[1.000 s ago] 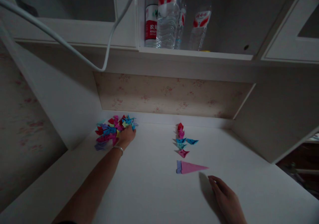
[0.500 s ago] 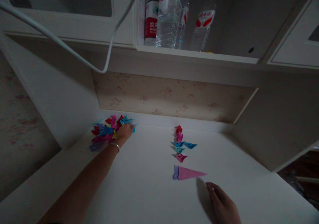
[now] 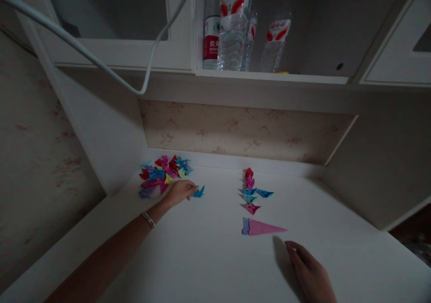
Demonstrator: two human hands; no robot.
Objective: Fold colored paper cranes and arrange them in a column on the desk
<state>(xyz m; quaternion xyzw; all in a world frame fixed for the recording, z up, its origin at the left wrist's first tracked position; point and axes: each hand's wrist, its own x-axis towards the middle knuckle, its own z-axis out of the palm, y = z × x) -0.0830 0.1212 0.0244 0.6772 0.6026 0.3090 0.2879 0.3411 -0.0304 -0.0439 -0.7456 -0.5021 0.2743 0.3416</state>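
Note:
Between the fingertips of my left hand [image 3: 182, 191] is a blue origami crane [image 3: 199, 192], just to the right of a pile of folded paper cranes [image 3: 156, 175] in red, pink, blue, yellow and purple. A short column of folded paper pieces [image 3: 249, 197] stands right of centre, with one blue folded piece [image 3: 265, 193] beside it. In front of them lies a flat pink paper triangle [image 3: 266, 227] with a lilac end. My right hand [image 3: 308, 267] hovers near the triangle's tip, thumb and fingers pinched together; whether anything sits between them cannot be made out.
A white cabinet shelf [image 3: 272, 77] overhangs the white desktop [image 3: 208, 258], holding several clear plastic bottles [image 3: 234, 38]. The pale cable [image 3: 101, 65] hangs across the upper left. Side panels [image 3: 111, 146] bound the desk at left and right.
My left hand has come away from the pile, moving right and toward me with a blue crane in its fingers. My right hand keeps its pinch near the triangle. The view has shifted slightly.

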